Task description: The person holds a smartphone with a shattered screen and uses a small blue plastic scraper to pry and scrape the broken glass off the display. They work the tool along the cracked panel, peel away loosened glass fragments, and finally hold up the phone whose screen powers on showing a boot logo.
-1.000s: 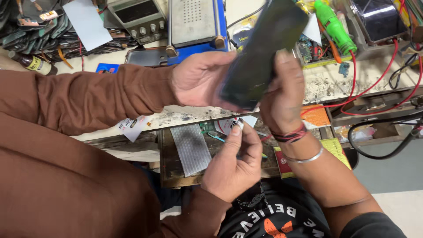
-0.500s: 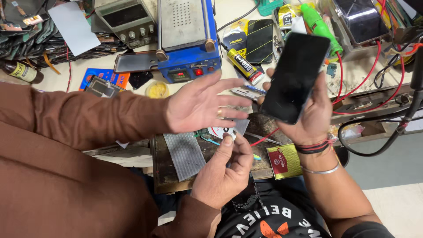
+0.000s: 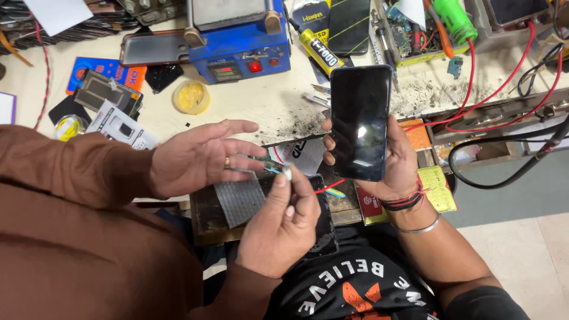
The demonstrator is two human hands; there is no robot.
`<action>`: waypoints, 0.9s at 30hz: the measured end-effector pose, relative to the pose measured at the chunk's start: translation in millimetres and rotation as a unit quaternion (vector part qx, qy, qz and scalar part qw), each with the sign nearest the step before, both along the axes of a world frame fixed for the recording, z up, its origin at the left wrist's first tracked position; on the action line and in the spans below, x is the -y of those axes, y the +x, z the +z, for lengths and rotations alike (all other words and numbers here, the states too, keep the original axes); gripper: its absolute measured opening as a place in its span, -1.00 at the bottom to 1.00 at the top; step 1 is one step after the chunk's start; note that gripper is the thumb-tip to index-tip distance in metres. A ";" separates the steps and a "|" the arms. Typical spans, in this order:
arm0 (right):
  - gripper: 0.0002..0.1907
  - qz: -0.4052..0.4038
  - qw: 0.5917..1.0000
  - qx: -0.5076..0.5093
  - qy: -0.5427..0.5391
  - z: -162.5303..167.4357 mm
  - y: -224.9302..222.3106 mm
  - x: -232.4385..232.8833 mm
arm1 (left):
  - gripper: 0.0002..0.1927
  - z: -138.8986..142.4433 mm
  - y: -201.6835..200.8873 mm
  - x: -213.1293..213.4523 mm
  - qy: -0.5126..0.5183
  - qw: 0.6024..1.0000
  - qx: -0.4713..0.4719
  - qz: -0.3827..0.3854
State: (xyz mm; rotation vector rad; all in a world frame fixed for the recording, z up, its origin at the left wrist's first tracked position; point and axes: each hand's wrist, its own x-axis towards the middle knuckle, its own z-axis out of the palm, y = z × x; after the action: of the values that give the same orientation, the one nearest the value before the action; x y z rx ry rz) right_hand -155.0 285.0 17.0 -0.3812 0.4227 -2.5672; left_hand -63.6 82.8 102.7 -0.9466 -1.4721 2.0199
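- Tilted half a second ago, the phone now stands upright and sits nearer the middle of the view. Its dark screen faces the camera, which looks like a hold for checking the glass.
- The right hand carries it from behind. The palm is against the back and the fingers curl round the left edge, so the grip is closed on the phone and the screen stays uncovered.
- The phone is held in the air above the near edge of the worktop, touching nothing but that hand.
- The wearer's left hand does not show.
- A co-worker in brown sleeves sits to the left. The co-worker's open hand has drawn back to the left since the earlier frame and now lies palm up with its fingers spread, well clear of the phone.
- The co-worker's near hand is raised just beside it. Thumb and forefinger pinch a small white piece, and what that piece is cannot be told.
- Below these two hands lies a grey mesh pad on a dark board.
- Farther back, a blue bench machine, a yellow pot and a glue tube stay within reach.
- Red cables trail across the right side of the worktop.
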 end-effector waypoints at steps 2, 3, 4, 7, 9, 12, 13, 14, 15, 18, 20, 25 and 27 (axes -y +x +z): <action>-0.23 -0.016 0.999 0.005 0.040 -2.2 -0.9 -0.1 | -0.87 2.3 0.0 3.5 0.053 0.996 0.069 -0.006; -0.23 -0.024 0.998 0.008 0.060 -3.0 -1.5 -0.4 | -0.88 3.4 0.3 4.6 0.066 0.996 0.061 0.002; -0.20 -0.006 0.999 0.012 0.039 -3.7 -2.0 -0.7 | -0.88 4.3 1.1 5.5 0.079 0.995 0.054 0.008; -0.14 0.027 0.999 0.023 0.006 -4.6 -3.3 -1.7 | -0.86 4.2 -1.1 6.9 0.067 0.996 0.053 0.014; -0.14 0.024 0.999 0.032 0.023 -4.6 -3.9 -2.2 | -0.83 3.2 -2.5 7.5 0.054 0.997 0.062 0.012; -0.17 0.014 0.999 -0.014 0.045 -3.9 -4.3 -2.3 | -0.81 2.5 -2.6 9.1 0.058 0.996 0.066 0.013; -0.17 0.012 0.999 -0.015 0.050 -3.5 -4.4 -2.3 | -0.82 2.6 -2.2 9.8 0.064 0.996 0.060 0.012; -0.18 0.011 0.998 -0.017 0.055 -3.0 -4.5 -2.1 | -0.82 2.9 -1.5 10.1 0.070 0.996 0.054 0.011; -0.18 0.010 0.998 -0.018 0.060 -2.5 -4.4 -1.9 | -0.82 3.3 -1.1 10.7 0.071 0.996 0.054 0.011; -0.20 0.020 0.999 -0.016 0.040 -0.7 -4.1 -1.3 | -0.82 4.7 0.1 11.2 0.072 0.996 0.053 0.014; -0.19 0.017 0.999 -0.011 0.038 0.5 -3.6 -0.7 | -0.81 6.2 0.6 11.9 0.066 0.996 0.055 0.019; -0.22 0.010 0.999 -0.012 0.052 3.6 -2.0 1.4 | -0.79 12.2 0.8 17.0 0.087 0.993 0.071 0.025; -0.21 0.000 0.998 -0.010 0.059 4.5 -1.6 2.4 | -0.78 14.8 0.9 19.5 0.100 0.992 0.072 0.023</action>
State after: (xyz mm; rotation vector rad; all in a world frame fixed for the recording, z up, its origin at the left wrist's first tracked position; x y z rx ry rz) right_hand -156.6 282.6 21.6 -0.3645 0.5779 -2.5257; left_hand -62.7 63.3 117.5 -0.9994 -1.7517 1.8251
